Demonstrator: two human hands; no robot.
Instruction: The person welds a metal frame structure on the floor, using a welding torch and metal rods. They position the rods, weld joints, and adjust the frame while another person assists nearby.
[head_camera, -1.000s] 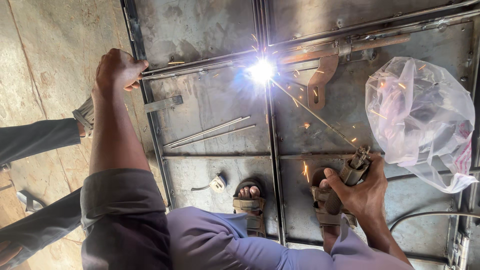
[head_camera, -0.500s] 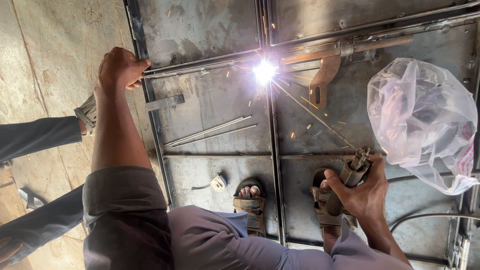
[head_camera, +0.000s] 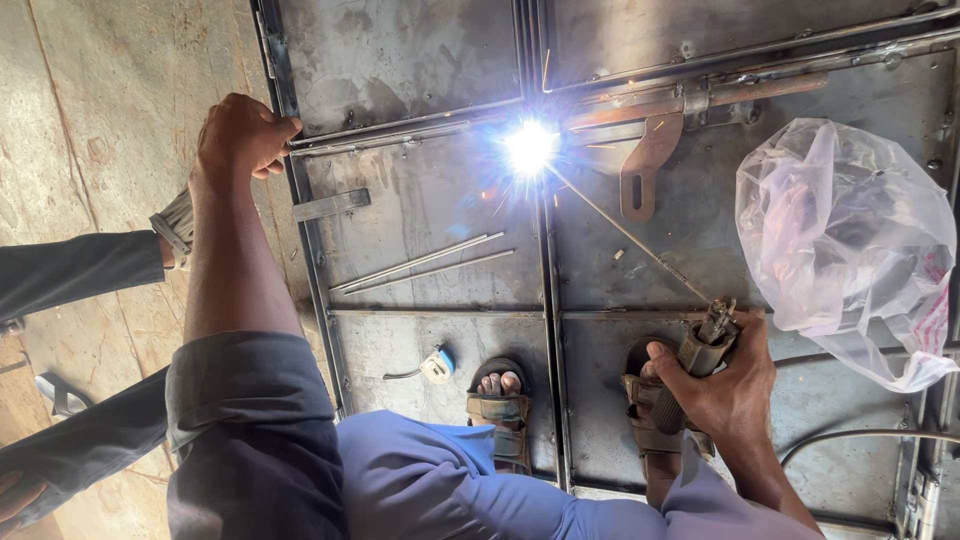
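My right hand (head_camera: 725, 385) grips a welding electrode holder (head_camera: 700, 350). Its thin rod (head_camera: 625, 232) runs up and left to a bright white arc (head_camera: 530, 147) on the centre seam of a grey steel door (head_camera: 420, 210) lying flat on the floor. Sparks scatter around the arc. My left hand (head_camera: 240, 135) is closed over the door's left frame edge, with the arm straight. My feet in sandals (head_camera: 500, 400) stand on the door panel.
A clear plastic bag (head_camera: 845, 245) lies on the door at the right. Two loose thin rods (head_camera: 420, 265), a small flat metal piece (head_camera: 330, 205) and a small round white object (head_camera: 435, 368) rest on the panel. Another person's dark trouser legs (head_camera: 70, 270) are at the left. A cable (head_camera: 860, 435) curves lower right.
The view has shifted slightly, so the door and bag sit a little lower in frame. The arc still burns at the same seam spot, and both hands keep their hold.
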